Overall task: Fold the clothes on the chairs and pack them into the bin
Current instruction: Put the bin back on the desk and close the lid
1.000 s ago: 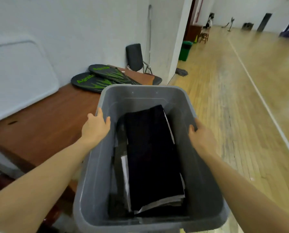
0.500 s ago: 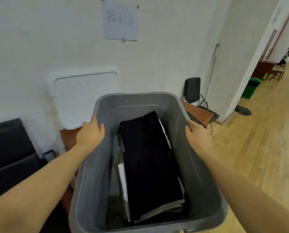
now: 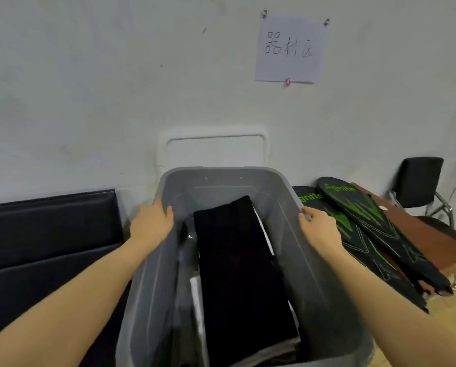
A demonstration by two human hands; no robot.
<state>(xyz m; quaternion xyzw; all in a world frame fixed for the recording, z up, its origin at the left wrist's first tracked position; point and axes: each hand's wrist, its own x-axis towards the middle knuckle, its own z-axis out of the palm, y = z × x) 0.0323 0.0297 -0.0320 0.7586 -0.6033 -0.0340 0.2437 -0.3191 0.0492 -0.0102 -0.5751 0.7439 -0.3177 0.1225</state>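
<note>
- One grey bin (image 3: 221, 186) fills the lower centre of the frame, its long axis running from the bottom edge up toward the wall; both grips sit on its long rims at about mid-length, so it lies straight between the two arms, neither hand clearly nearer.
- One folded black garment (image 3: 240, 274) lies on top inside the bin, long axis along the bin's; pale and dark cloth shows beneath it, but how many pieces cannot be told.
- Two dark padded seat panels (image 3: 49, 234) occupy the lower left.
- One brown worktop (image 3: 417, 234) sits at right, carrying two black racket covers (image 3: 364, 215) with green lettering; one black chair (image 3: 420, 181) stands behind it at the right edge.
- One white lid (image 3: 216, 152) leans on the wall just above the bin; one paper sign (image 3: 290, 49) hangs at upper right.
- Two hands: the left hand (image 3: 151, 223) clamps the left rim, thumb inside; the right hand (image 3: 318, 226) clamps the right rim, fingers curled over it.
</note>
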